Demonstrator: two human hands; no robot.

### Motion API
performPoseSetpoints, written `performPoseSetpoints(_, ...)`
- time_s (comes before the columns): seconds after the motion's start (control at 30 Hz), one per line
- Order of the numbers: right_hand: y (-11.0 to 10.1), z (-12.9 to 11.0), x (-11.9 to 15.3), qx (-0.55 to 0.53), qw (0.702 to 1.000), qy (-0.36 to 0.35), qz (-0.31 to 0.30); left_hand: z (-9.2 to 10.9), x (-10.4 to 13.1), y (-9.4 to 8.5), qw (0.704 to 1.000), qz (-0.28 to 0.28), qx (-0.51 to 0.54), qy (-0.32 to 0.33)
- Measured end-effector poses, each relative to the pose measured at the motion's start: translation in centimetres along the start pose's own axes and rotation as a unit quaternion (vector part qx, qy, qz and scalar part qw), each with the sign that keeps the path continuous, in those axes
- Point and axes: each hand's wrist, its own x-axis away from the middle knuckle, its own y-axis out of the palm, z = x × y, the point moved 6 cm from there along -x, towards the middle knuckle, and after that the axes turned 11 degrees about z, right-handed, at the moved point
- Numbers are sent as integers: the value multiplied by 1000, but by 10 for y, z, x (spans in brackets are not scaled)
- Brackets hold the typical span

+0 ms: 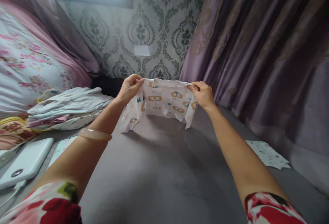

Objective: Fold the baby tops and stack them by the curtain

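Note:
A small white baby shirt [167, 99] printed with tan lion-like figures and green leaves hangs upright between my hands. My left hand [130, 86] pinches it at one shoulder. At the opposite shoulder, my right hand [203, 94] pinches the cloth between thumb and fingers. The neckline faces up, and both long sleeves droop at the sides. The lower edge hangs at or just above the grey sheet [159, 176]; whether it touches is hard to tell.
Folded baby clothes [69, 106] are piled at the left, beside a floral pillow [31, 63]. A white power bank [28, 162] with a cable lies nearer. Folded patterned cloth [268, 153] sits at the right, below the purple curtain [244, 46].

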Motion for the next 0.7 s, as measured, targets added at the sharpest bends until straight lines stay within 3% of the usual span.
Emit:
performPoseSetpoints(0.2, -7, -26, 16, 110, 990, -83, 9, -6, 19, -13, 990, 99, -95, 19)
performPoseSetpoints(0.4, -23, -63, 33, 185, 968, -167, -32, 5, 53, -29, 972, 188, -138, 33)
performPoseSetpoints(0.53, -45, -84, 43, 184, 961, -202, -35, 28, 77, -48, 955, 236, -147, 108)
performPoseSetpoints(0.7, -83, -121, 55, 123, 966, -226, -28, 76, 113, -83, 919, 258, -184, 234)
